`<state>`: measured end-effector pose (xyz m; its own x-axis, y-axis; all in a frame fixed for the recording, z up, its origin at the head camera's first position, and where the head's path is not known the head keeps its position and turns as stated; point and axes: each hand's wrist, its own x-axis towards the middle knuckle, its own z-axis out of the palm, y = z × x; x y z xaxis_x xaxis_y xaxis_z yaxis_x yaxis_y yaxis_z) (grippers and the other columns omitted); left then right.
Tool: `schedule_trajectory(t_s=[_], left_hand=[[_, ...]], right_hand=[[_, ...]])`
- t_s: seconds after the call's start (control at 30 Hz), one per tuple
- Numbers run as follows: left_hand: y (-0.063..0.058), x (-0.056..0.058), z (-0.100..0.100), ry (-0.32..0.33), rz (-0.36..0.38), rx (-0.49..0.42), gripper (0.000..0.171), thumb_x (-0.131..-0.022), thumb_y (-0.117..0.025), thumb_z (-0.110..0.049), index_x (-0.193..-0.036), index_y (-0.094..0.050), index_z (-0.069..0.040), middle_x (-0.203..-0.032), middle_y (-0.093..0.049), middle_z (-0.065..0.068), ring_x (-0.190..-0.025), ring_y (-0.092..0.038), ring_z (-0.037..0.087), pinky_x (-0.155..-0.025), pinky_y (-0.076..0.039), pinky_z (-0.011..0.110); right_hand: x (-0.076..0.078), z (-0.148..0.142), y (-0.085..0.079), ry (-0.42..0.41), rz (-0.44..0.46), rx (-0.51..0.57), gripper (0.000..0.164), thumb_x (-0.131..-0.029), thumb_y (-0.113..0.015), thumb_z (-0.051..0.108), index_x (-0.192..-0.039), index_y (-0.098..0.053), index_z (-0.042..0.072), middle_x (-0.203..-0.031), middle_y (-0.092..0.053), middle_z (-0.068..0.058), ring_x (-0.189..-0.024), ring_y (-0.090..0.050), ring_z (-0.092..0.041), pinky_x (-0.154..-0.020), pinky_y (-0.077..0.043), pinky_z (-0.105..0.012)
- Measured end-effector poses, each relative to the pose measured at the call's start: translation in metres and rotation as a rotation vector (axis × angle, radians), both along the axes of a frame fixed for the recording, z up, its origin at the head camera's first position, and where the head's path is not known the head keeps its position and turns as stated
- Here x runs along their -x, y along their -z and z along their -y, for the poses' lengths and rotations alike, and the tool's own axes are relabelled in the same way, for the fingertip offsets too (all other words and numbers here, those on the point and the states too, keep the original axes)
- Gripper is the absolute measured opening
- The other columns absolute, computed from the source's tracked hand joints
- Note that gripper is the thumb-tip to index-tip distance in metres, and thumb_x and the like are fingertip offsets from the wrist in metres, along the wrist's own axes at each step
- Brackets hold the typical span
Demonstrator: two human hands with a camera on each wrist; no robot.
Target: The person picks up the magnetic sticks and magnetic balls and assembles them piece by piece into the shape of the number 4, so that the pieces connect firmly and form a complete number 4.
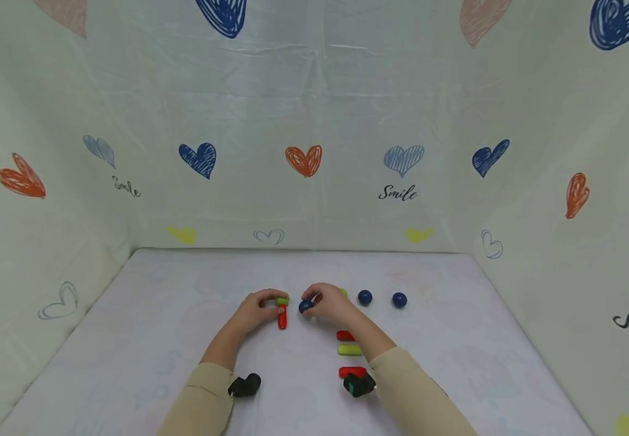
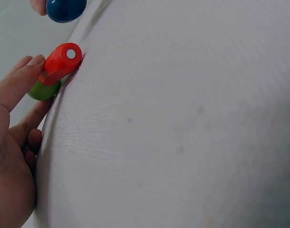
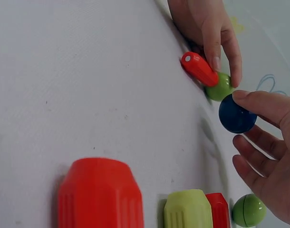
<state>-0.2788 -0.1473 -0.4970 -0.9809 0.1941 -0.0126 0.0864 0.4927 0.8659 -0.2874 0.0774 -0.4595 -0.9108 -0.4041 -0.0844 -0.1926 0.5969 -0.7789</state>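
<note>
My left hand (image 1: 252, 310) pinches a green ball (image 3: 219, 87) and the end of a red rod (image 2: 62, 61) joined to it. The rod is ribbed, with a pale dot on its free end, and it points back toward the body along the table. A glossy dark blue ball (image 3: 237, 114) sits between the thumb and fingers of my right hand (image 1: 332, 303). That ball is a short way right of the green one in the head view. In the right wrist view the blue ball overlaps the green ball's edge.
Two more blue balls (image 1: 365, 297) lie at the right, and another green ball (image 3: 249, 210) is partly behind the right hand. Below the right forearm lie a red rod (image 1: 345, 335), a yellow-green rod (image 1: 349, 350) and another red rod (image 1: 351, 372). A heart-printed curtain (image 1: 314, 206) hangs behind the table.
</note>
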Motion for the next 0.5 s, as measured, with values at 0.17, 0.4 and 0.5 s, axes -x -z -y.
schedule_trajectory(t_s=[0.17, 0.4, 0.5], left_hand=[[0.001, 0.000, 0.000, -0.001, -0.004, -0.008, 0.026, -0.087, -0.074, -0.012, -0.113, -0.071, -0.017, -0.122, -0.063, 0.002, -0.127, -0.047, 0.029, -0.108, -0.032, 0.051], [0.000, 0.001, 0.000, -0.005, -0.007, -0.018, 0.027, -0.087, -0.074, -0.012, -0.113, -0.071, -0.015, -0.122, -0.063, 0.003, -0.127, -0.047, 0.030, -0.108, -0.032, 0.051], [0.000, 0.000, 0.000, -0.009, -0.002, -0.019, 0.027, -0.087, -0.074, -0.012, -0.113, -0.071, -0.016, -0.123, -0.063, 0.004, -0.128, -0.046, 0.031, -0.108, -0.032, 0.052]], right_hand=[[-0.006, -0.001, 0.002, -0.002, -0.001, 0.042, 0.025, -0.080, -0.081, 0.013, -0.101, -0.069, 0.012, -0.092, -0.062, 0.002, -0.085, -0.057, -0.017, -0.071, -0.050, -0.030], [-0.013, 0.000, 0.007, 0.012, 0.002, 0.075, 0.026, -0.079, -0.082, 0.013, -0.101, -0.070, 0.013, -0.091, -0.062, 0.003, -0.083, -0.056, -0.016, -0.068, -0.049, -0.029], [-0.017, 0.000, 0.009, 0.024, 0.002, 0.083, 0.026, -0.078, -0.083, 0.013, -0.101, -0.070, 0.013, -0.091, -0.062, 0.003, -0.082, -0.056, -0.016, -0.067, -0.048, -0.028]])
